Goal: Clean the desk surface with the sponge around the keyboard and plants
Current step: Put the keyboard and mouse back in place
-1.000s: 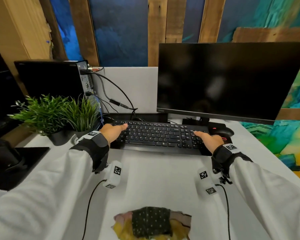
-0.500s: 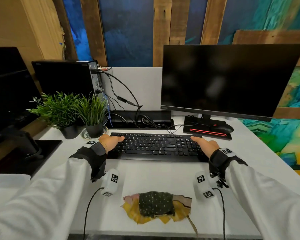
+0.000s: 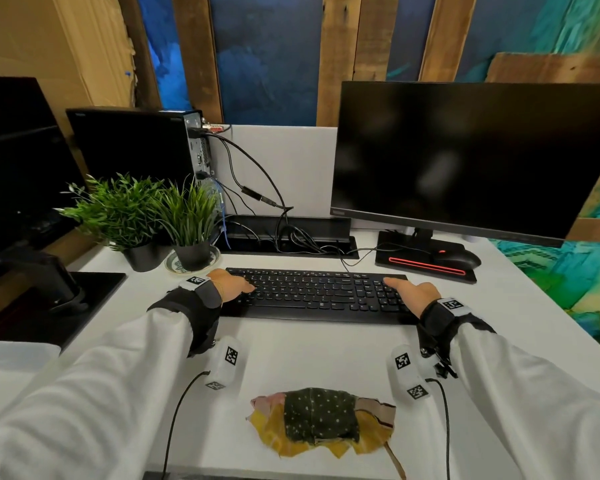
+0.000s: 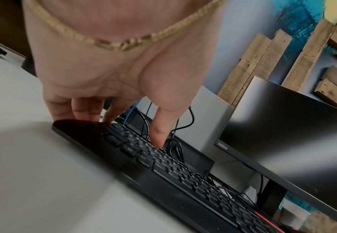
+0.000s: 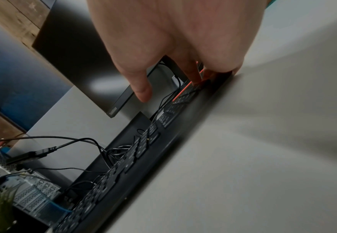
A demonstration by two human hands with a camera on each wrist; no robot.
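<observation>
The black keyboard (image 3: 321,295) lies across the middle of the white desk (image 3: 309,351), its long side parallel to the near edge. The left hand (image 3: 230,285) grips its left end: in the left wrist view the fingers (image 4: 84,110) curl down over the far left corner while the thumb (image 4: 159,134) rests on the keys. The right hand (image 3: 411,294) holds the right end the same way; in the right wrist view its fingers (image 5: 195,74) hook over the far right corner, and the thumb (image 5: 141,88) juts out above the keys, not clearly touching.

The cleaning cloth (image 3: 321,419), a crumpled yellow rag with a dark dotted patch, lies near the desk's near edge, between the two forearms and well short of either hand; neither hand touches it.

Bare desk shows between the keyboard's front edge and the cloth. Behind the keyboard, cables (image 3: 291,237) trail from a black cable tray (image 3: 284,233) along the back edge. Two potted plants (image 3: 153,216) stand just beyond the keyboard's left far corner, the right one on a saucer. A mouse (image 3: 456,258) rests on the monitor's stand base (image 3: 426,263) just behind the keyboard's right end, under the dark monitor (image 3: 465,154).

Both forearms, in white sleeves, reach forward from the near edge, wrists low over the desk.
</observation>
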